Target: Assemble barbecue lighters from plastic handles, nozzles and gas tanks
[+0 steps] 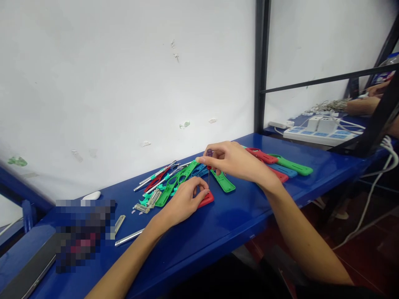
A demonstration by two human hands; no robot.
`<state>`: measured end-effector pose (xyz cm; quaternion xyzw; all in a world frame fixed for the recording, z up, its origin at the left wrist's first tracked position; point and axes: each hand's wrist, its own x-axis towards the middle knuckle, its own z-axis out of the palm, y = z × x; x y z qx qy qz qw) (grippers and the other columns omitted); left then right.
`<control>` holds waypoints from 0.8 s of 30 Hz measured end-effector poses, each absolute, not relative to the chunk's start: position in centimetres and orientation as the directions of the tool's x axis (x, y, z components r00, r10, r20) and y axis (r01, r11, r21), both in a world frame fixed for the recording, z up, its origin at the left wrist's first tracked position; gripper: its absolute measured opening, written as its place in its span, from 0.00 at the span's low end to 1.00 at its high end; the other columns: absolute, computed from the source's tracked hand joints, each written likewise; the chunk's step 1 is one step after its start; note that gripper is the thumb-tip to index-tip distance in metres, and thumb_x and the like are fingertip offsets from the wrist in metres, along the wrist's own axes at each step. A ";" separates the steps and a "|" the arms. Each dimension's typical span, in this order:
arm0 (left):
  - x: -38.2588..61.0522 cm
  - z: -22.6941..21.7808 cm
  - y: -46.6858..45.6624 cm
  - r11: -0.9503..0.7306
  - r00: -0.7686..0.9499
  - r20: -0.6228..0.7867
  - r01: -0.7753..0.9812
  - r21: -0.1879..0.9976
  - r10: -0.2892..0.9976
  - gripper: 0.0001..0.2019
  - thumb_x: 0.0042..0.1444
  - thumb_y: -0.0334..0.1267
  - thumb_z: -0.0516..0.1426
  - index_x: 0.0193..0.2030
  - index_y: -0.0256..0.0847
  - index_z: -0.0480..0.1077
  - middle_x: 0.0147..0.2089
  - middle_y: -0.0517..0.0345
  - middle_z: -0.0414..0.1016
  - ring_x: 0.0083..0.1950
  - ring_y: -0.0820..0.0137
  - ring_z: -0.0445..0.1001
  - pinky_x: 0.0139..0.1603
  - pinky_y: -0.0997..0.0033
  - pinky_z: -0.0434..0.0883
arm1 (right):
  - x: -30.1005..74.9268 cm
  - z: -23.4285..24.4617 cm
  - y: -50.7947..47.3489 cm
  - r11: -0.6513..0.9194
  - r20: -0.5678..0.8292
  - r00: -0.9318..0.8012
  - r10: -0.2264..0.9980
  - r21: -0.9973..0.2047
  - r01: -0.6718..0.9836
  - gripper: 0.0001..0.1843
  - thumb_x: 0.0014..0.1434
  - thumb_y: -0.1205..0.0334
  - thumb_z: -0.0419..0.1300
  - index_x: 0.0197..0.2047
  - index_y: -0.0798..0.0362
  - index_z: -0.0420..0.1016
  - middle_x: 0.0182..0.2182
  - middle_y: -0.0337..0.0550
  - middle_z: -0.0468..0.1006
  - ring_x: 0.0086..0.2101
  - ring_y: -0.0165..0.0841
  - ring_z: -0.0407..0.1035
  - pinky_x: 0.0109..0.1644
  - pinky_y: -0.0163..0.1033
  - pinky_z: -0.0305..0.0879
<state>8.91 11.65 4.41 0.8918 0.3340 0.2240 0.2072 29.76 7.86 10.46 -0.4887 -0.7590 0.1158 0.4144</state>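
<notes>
Red plastic casing (207, 200), one, was held down by the curled left hand (187, 198), the nearer, just below frame centre, long axis mostly hidden. One upright purple-handled screwdriver (210, 153) was pinched directly above it by the right hand (232, 160). Rightward, one green casing (225, 183), then at least four stacked casings (294, 165), were counted.

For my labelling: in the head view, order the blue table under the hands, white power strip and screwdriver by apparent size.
1. Blue table
2. White power strip, though farther off
3. Screwdriver, partly covered by the right hand
</notes>
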 end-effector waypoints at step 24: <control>8.2 4.4 10.9 -0.686 0.705 0.164 0.564 0.460 0.690 0.09 0.62 0.39 0.61 0.49 0.44 0.72 0.46 0.54 0.75 0.45 0.60 0.75 0.47 0.59 0.72 | 29.3 10.2 8.3 0.479 0.461 -0.234 0.856 -0.536 0.695 0.16 0.65 0.48 0.66 0.32 0.50 0.79 0.24 0.37 0.80 0.25 0.30 0.70 0.31 0.37 0.56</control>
